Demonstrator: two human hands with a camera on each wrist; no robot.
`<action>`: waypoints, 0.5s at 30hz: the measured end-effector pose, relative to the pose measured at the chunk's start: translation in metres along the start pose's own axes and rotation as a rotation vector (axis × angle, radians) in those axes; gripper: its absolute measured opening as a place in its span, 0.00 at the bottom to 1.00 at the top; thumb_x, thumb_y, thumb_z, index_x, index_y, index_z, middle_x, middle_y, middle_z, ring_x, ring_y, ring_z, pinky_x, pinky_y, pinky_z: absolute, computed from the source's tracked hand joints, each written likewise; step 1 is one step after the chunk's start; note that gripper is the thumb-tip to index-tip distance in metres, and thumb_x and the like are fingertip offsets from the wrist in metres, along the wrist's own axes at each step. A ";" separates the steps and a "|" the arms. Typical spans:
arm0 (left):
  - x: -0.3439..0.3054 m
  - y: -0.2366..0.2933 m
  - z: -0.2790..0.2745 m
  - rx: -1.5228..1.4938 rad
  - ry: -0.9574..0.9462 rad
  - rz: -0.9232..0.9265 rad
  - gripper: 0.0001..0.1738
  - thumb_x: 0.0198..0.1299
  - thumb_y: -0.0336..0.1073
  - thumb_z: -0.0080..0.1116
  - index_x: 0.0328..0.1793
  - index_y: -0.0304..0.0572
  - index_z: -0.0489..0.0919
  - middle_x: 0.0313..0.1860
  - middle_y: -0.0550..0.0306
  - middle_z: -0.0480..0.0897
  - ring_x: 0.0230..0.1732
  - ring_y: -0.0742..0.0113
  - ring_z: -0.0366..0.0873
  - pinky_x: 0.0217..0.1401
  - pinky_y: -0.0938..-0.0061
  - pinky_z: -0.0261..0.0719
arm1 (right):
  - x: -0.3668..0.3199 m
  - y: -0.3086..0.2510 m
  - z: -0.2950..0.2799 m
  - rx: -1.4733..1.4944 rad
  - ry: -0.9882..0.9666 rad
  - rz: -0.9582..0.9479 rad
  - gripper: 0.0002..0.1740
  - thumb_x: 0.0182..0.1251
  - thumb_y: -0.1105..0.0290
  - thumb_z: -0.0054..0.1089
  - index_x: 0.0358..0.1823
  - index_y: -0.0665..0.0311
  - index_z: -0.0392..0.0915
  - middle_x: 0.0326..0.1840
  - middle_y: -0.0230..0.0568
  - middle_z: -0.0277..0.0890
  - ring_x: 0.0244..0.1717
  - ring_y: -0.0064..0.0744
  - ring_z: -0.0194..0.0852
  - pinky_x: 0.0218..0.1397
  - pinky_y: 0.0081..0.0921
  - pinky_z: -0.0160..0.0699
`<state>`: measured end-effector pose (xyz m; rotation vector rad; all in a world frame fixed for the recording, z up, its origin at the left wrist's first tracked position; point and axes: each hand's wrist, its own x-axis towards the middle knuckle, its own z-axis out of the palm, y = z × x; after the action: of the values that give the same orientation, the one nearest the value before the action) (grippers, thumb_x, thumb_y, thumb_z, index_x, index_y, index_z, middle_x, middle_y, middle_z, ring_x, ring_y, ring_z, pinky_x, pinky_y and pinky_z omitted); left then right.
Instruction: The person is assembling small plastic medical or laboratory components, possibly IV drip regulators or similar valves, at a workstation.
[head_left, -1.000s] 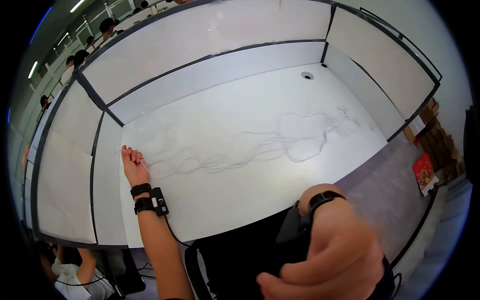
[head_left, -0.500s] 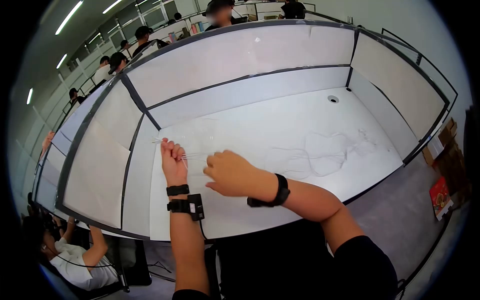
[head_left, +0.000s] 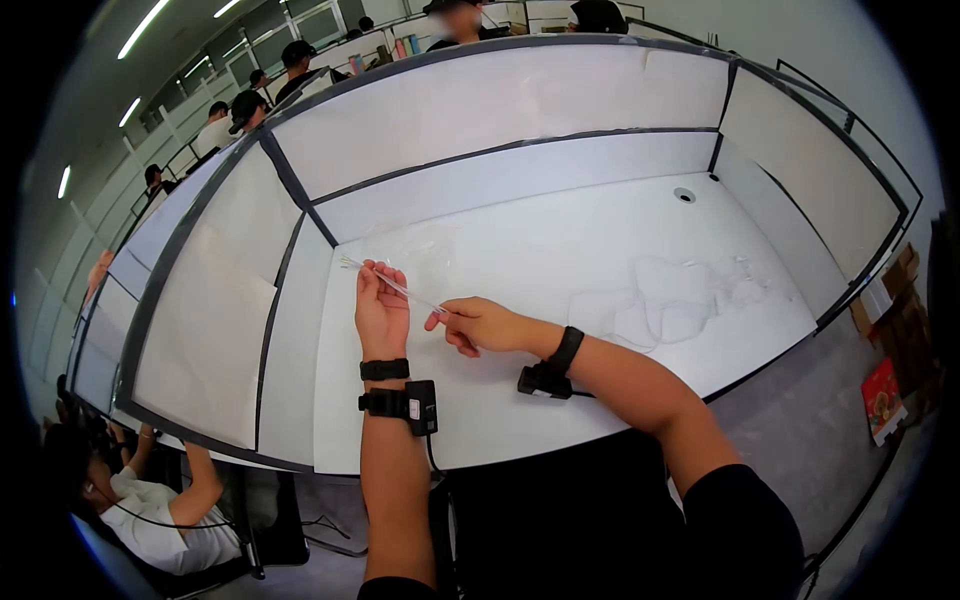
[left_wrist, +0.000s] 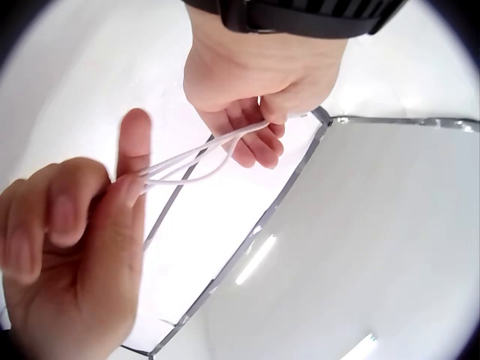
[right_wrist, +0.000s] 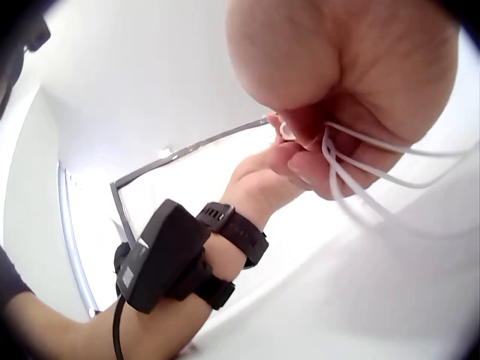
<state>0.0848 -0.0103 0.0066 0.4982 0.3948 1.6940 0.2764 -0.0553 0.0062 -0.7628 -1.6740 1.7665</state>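
A bundle of thin white cords (head_left: 408, 293) stretches between the two hands above the left side of the table. My left hand (head_left: 383, 318), palm up, pinches the bundle between thumb and fingers, and its short ends (head_left: 350, 263) stick out beyond. To its right, my right hand (head_left: 487, 325) pinches the same cords between thumb and fingers. In the left wrist view the cord strands (left_wrist: 196, 161) spread slightly apart between the hands. Loose lengths of cord (right_wrist: 382, 199) trail from the right hand in the right wrist view.
More white cord (head_left: 650, 310) lies in loose loops on the right part of the white table (head_left: 540, 255). A crinkled transparent sheet (head_left: 430, 245) lies behind the left hand. Partition panels (head_left: 520, 110) enclose the back and sides. A seated person (head_left: 165, 510) is at lower left.
My right hand has come from close in front of the camera to beside the left hand and now pinches the cords. The left hand has turned its palm up. The head view has shifted.
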 end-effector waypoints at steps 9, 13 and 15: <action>0.008 0.015 -0.013 0.008 0.126 0.055 0.09 0.78 0.35 0.48 0.57 0.40 0.74 0.62 0.53 0.79 0.63 0.63 0.77 0.72 0.65 0.75 | 0.003 0.002 0.007 0.002 -0.037 0.090 0.21 0.82 0.57 0.41 0.40 0.65 0.78 0.16 0.23 0.57 0.16 0.18 0.50 0.22 0.22 0.52; 0.010 0.016 -0.018 -0.011 0.112 0.037 0.09 0.78 0.35 0.48 0.56 0.39 0.74 0.57 0.54 0.81 0.56 0.69 0.80 0.66 0.70 0.79 | 0.001 0.002 0.010 -0.029 0.000 0.085 0.24 0.83 0.54 0.40 0.38 0.65 0.77 0.15 0.23 0.57 0.16 0.18 0.50 0.22 0.21 0.53; 0.011 0.017 -0.020 0.014 0.104 0.049 0.10 0.78 0.35 0.47 0.56 0.38 0.74 0.57 0.53 0.81 0.54 0.70 0.81 0.63 0.72 0.81 | 0.000 -0.001 0.010 -0.038 0.007 0.087 0.24 0.84 0.55 0.39 0.38 0.65 0.77 0.15 0.23 0.57 0.16 0.18 0.50 0.22 0.21 0.53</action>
<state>0.0583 -0.0020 -0.0009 0.4338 0.4734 1.7701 0.2689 -0.0617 0.0077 -0.8695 -1.6978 1.7933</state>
